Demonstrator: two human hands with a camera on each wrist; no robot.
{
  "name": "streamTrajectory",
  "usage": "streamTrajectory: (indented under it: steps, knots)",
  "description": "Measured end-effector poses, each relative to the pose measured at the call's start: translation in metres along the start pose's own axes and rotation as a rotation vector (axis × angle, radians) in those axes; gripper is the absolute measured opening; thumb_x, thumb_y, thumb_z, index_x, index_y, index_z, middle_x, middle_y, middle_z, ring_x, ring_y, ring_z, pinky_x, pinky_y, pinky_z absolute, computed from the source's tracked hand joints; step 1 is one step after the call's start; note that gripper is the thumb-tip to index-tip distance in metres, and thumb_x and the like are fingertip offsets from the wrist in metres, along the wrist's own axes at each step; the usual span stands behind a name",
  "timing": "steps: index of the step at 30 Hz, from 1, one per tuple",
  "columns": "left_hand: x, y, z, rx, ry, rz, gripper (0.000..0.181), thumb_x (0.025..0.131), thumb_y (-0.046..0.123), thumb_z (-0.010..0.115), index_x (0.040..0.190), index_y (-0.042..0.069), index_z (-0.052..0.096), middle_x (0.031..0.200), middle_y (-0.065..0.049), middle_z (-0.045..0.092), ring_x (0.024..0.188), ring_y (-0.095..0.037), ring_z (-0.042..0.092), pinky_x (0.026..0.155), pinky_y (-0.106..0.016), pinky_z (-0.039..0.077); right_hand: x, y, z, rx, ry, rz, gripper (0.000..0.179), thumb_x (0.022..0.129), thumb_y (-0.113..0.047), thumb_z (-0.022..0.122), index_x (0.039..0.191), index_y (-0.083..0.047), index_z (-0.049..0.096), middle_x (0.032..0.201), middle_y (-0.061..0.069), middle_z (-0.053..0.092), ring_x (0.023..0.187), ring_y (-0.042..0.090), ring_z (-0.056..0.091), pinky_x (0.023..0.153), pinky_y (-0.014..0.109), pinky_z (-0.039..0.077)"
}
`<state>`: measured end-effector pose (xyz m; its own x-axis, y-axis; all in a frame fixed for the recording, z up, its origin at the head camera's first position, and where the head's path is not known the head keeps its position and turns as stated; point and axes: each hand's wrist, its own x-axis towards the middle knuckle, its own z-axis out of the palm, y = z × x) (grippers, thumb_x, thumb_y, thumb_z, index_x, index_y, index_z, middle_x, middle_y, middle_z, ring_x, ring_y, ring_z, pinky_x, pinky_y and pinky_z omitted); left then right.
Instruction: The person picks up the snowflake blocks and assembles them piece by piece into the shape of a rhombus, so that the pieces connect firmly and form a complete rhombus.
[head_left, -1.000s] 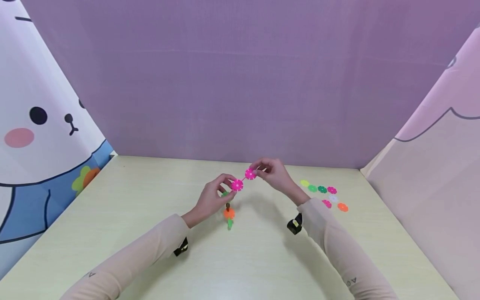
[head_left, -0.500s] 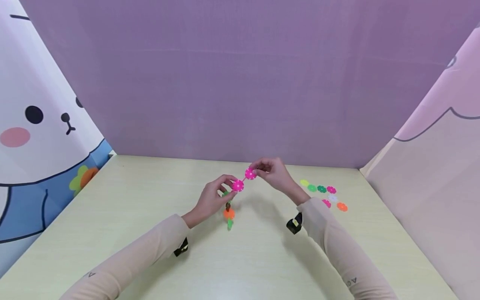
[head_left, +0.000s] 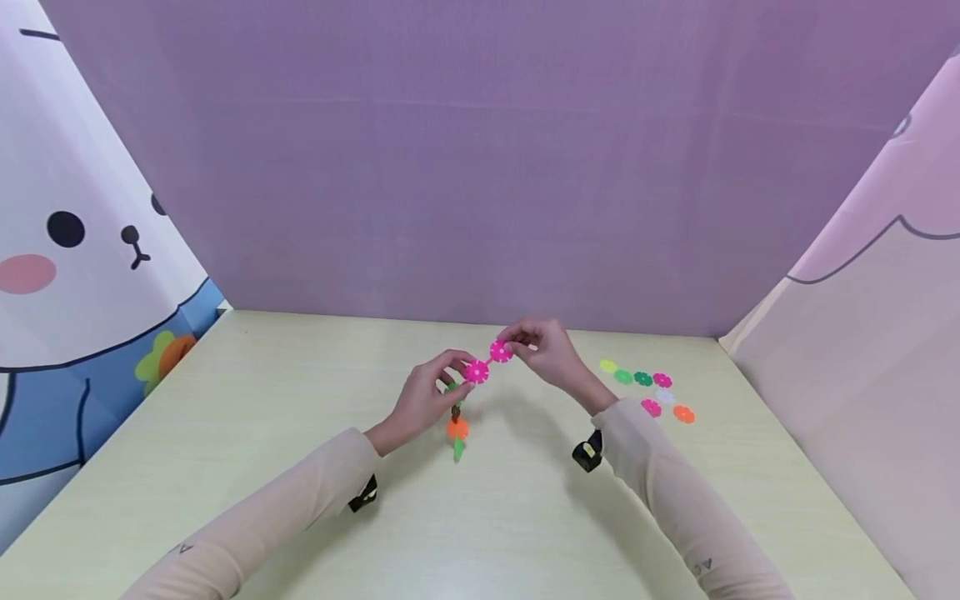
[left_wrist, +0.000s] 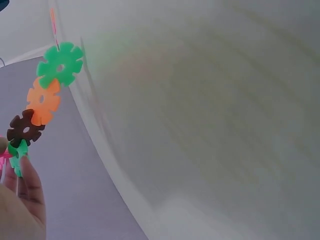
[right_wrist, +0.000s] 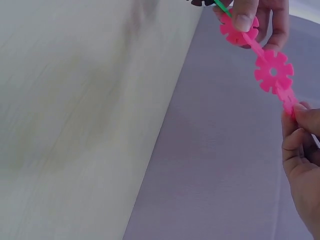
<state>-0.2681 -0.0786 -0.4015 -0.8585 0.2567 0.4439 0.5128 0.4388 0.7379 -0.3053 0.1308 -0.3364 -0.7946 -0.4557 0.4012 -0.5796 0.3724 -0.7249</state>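
Note:
A chain of slotted, flower-shaped snowflake discs hangs between the hands above the table. My left hand [head_left: 422, 402] pinches a pink snowflake disc [head_left: 477, 372] between thumb and fingers. Below that hand hang a brown disc [left_wrist: 26, 129], an orange disc [left_wrist: 44, 100] and a green disc [left_wrist: 61, 65], slotted together. An edge-on pink disc [right_wrist: 254, 45] joins the pinched one to another flat pink disc [right_wrist: 273, 71]. Thumb and fingers of my right hand [head_left: 553, 357] pinch the edge-on pink disc [right_wrist: 286, 97] at the chain's end, partly hidden by the fingertips.
Loose discs lie on the table [head_left: 315, 375] to the right: yellow [head_left: 608, 366], light green [head_left: 624, 377], dark green [head_left: 642, 379], white [head_left: 664, 396], orange [head_left: 684, 414] and two pink ones. A purple backdrop [head_left: 480, 167] rises behind the table, with printed panels at both sides.
My right hand has dropped very slightly with the far end of the chain. The pink piece between the two flat pink discs now looks wider. Both hands keep their hold.

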Motion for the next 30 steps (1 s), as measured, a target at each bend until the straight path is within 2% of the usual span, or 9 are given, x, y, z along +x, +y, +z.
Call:
streamTrajectory:
  steps: [7,14,19,24,30]
  knots:
    - [0.002,0.0,-0.002,0.002,0.027,-0.007,0.033,0.08,0.012,0.069,0.11,0.02,0.058,0.091,0.001,0.064,0.07,-0.012,0.059,0.067,-0.034,0.053,0.001,-0.001,0.002,-0.053,0.038,-0.018,0.013,0.083,0.004,0.06,0.092,-0.001,0.067,0.087,0.012,0.069,0.071,0.023,0.064,0.058,0.022,0.05]
    - [0.001,0.002,-0.002,0.023,0.012,-0.063,0.034,0.08,0.016,0.07,0.111,0.023,0.057,0.092,0.002,0.064,0.07,-0.012,0.058,0.064,-0.025,0.051,0.002,0.001,-0.002,-0.07,0.005,-0.007,0.016,0.084,0.002,0.059,0.098,-0.002,0.066,0.093,0.011,0.069,0.079,0.021,0.065,0.067,0.027,0.053]
    - [0.0,0.002,-0.002,0.023,0.015,-0.083,0.033,0.081,0.018,0.069,0.111,0.024,0.057,0.092,0.002,0.063,0.069,-0.013,0.058,0.061,-0.024,0.05,-0.002,0.005,-0.013,-0.101,0.016,0.01,0.016,0.084,-0.002,0.062,0.1,-0.002,0.065,0.098,0.012,0.068,0.086,0.022,0.064,0.071,0.031,0.053]
    - [0.0,0.0,-0.003,0.011,0.024,-0.083,0.032,0.082,0.017,0.068,0.11,0.024,0.056,0.093,0.003,0.062,0.068,-0.013,0.057,0.058,-0.025,0.049,-0.013,0.014,-0.025,-0.127,0.029,0.023,0.015,0.083,-0.002,0.063,0.098,-0.004,0.066,0.099,0.013,0.067,0.089,0.023,0.064,0.07,0.032,0.051]
    - [-0.001,-0.002,-0.004,-0.016,0.028,-0.074,0.032,0.082,0.015,0.067,0.11,0.023,0.055,0.096,0.001,0.063,0.067,-0.014,0.057,0.058,-0.025,0.049,-0.037,0.033,-0.042,-0.187,0.029,0.044,0.016,0.082,-0.001,0.063,0.098,-0.004,0.065,0.1,0.013,0.066,0.088,0.025,0.063,0.068,0.029,0.05]
